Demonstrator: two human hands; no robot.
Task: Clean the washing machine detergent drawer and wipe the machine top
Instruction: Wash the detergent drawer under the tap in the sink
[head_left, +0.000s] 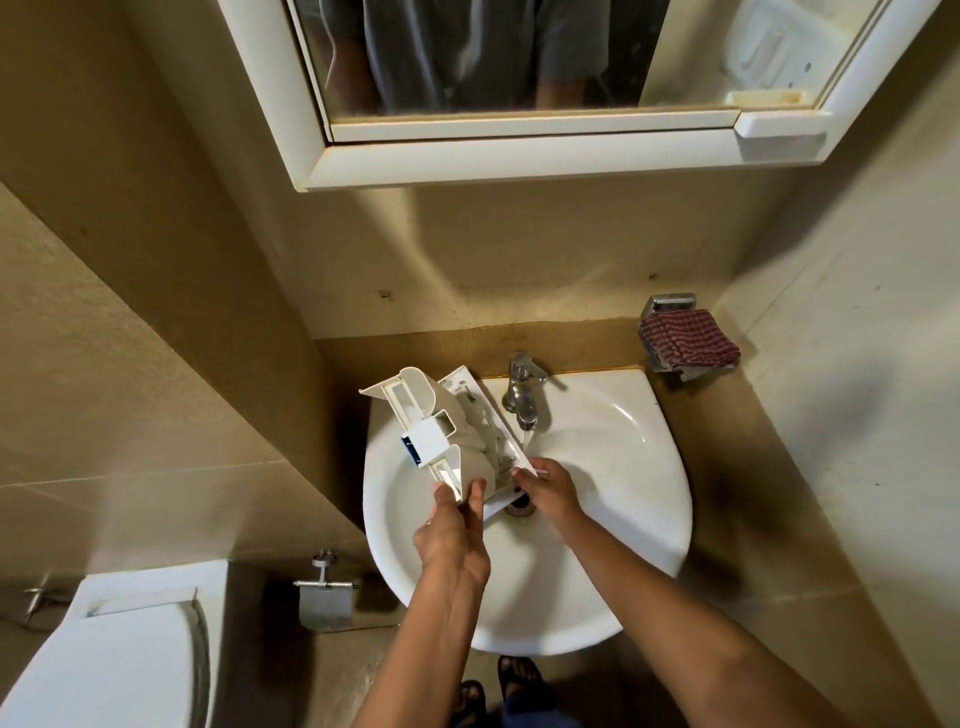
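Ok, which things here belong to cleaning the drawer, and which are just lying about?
In use: detergent drawer, held by left hand and right hand; running tap; sink.
Lying about: checked cloth, toilet, paper holder, mirror cabinet.

White-framed mirror cabinet (519, 156) above, white ceramic toilet cistern (150, 587) lower left, metal toilet-roll holder (324, 603) near white ceramic basin (649, 493).

Both hands hold the white detergent drawer (441, 431) tilted over the sink (649, 519). The left hand (452, 540) pinches its near end and the right hand (548, 491) grips its panel corner. Water runs from the tap (522, 384) at the rear edge. A checked cloth (688, 338) lies beyond the right rear corner.
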